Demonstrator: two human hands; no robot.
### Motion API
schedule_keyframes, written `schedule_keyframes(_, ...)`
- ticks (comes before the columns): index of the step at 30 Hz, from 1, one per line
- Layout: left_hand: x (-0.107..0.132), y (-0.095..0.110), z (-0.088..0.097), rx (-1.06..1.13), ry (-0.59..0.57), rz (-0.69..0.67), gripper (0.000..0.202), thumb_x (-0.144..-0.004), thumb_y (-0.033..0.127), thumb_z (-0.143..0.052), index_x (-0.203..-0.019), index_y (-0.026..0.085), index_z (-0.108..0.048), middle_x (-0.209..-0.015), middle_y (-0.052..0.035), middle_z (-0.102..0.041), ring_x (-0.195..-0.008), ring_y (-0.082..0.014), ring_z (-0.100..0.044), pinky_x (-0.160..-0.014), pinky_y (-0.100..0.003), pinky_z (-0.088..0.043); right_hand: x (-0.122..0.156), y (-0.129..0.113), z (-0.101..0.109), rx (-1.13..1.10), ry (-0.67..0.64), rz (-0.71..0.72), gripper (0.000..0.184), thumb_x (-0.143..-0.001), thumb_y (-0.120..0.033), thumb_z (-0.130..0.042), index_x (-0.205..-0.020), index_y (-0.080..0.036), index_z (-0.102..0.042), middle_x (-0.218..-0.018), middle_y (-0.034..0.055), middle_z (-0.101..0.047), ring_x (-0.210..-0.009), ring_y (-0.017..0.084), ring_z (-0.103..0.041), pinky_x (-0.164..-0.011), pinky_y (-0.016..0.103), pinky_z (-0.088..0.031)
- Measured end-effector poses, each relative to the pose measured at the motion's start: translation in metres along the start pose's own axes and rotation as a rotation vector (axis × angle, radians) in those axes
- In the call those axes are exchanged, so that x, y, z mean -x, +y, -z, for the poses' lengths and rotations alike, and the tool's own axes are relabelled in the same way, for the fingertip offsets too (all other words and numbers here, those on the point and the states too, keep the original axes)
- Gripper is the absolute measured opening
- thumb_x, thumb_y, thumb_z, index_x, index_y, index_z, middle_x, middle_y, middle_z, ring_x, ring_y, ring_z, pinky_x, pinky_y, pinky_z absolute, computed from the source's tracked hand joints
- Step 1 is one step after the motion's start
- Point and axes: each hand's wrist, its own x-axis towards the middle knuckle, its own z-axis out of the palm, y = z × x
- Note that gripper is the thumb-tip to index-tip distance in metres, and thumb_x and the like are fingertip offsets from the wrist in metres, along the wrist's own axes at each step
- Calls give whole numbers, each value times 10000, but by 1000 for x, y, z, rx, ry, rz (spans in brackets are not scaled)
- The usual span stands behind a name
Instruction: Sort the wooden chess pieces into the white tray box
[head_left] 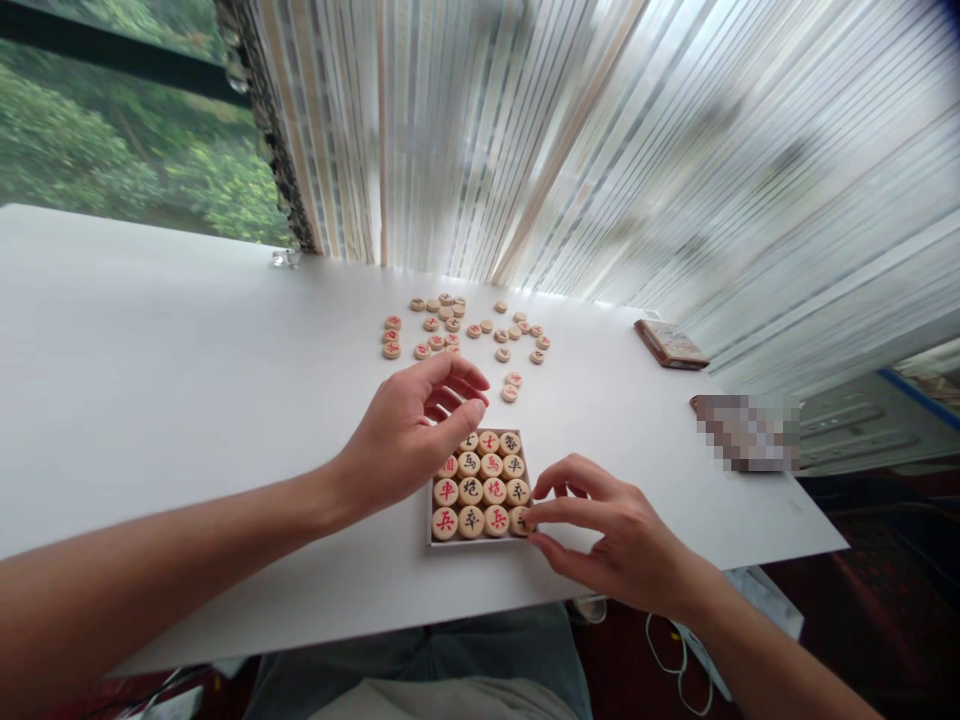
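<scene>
A shallow box (480,543) holds rows of round wooden Chinese chess pieces (493,491), marked with red or black characters. My left hand (409,425) hovers over the box's far left corner, fingers loosely curved and thumb apart, with nothing visible in it. It hides some pieces at that corner. My right hand (607,525) is at the box's right side, its fingers spread, a fingertip touching the near right piece (518,521) and partly covering it. Beyond the left hand, two loose pieces (510,393) lie close together on the white table (225,400).
Several more loose chess pieces (502,336) are scattered toward the curtain (450,130), some face down. To the right lie a brown box-like object (671,344) and a blurred-out item (746,432). The table's near edge runs just before my lap.
</scene>
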Motion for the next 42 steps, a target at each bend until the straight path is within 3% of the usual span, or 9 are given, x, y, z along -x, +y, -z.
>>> schedule_keyframes(4, -4, -2, 2, -6, 32, 9, 118, -917, 248, -670, -989, 155, -683, -918, -57, -754, -839, -177, -732, -714, -291, -602, -2, 8, 8, 23, 45, -14, 169, -932, -165, -727, -1065, -253, -783, -1001, 88, -705, -849, 209, -719, -689, 312, -618)
schedule_keyframes(11, -12, -2, 8, -81, 5, -117, 97, -925, 224, -664, -937, 144, -718, -895, -57, -771, -778, -138, -714, -710, -269, -589, -35, 53, 25, 66, 141, -121, 265, -947, -462, -748, -1169, -321, -785, -1131, 102, -765, -779, 256, -707, -497, 348, -574)
schedule_keyframes(16, -29, 12, 13, -176, -16, -167, 132, -951, 237, -660, -954, 130, -737, -922, -73, -779, -832, -149, -725, -745, -273, -584, -75, 75, 23, -113, 202, -180, 330, -945, -552, -740, -1106, -270, -800, -1083, 107, -796, -928, 285, -755, -656, 369, -618)
schedule_keyframes(20, -34, 16, 18, -306, -103, -160, 155, -949, 268, -683, -999, 129, -729, -979, -82, -781, -860, -164, -719, -773, -295, -577, -82, 85, 11, -222, 298, -194, 335, -939, -541, -757, -1060, -230, -795, -1026, 109, -808, -899, 275, -762, -768, 416, -631)
schedule_keyframes(23, -19, 11, 26, -466, -159, -143, 296, -940, 375, -726, -1106, 132, -700, -1064, -102, -772, -925, -200, -713, -845, -355, -583, -72, 87, 8, -305, 244, -164, 363, -939, -510, -771, -1138, -206, -777, -1126, 128, -796, -987, 281, -764, -835, 432, -641)
schedule_keyframes(26, 5, -1, 38, -581, -187, -100, 563, -889, 524, -785, -1280, 149, -633, -1234, -144, -726, -1077, -264, -700, -967, -441, -582, -63, 88, 13, -379, 101, -138, 441, -927, -478, -796, -1265, -200, -736, -1165, 132, -791, -1058, 284, -761, -885, 435, -648)
schedule_keyframes(29, 31, -15, 45, -643, -276, -50, 823, -813, 625, -829, -1431, 177, -522, -1405, -190, -627, -1247, -334, -652, -1067, -493, -568, -60, 88, 15, -411, 57, -182, 473, -944, -498, -775, -1305, -198, -719, -1146, 133, -802, -1049, 276, -768, -903, 438, -648)
schedule_keyframes(35, 61, -33, 42, -732, -387, -194, 1388, -626, 763, -893, -1672, 238, -145, -1611, -249, -415, -1497, -463, -440, -1237, -641, -411, -60, 84, 5, -505, 1, -220, 454, -1034, -563, -622, -1301, -209, -717, -1187, 130, -797, -1115, 290, -759, -954, 456, -624)
schedule_keyframes(42, 66, -38, 41, -775, -407, -171, 1488, -610, 674, -931, -1709, 255, -19, -1645, -239, -390, -1514, -488, -403, -1247, -659, -389, -69, 65, -7, -435, -167, -99, 590, -1081, -643, -447, -1457, -225, -626, -1398, 158, -725, -1295, 341, -678, -1083, 558, -534)
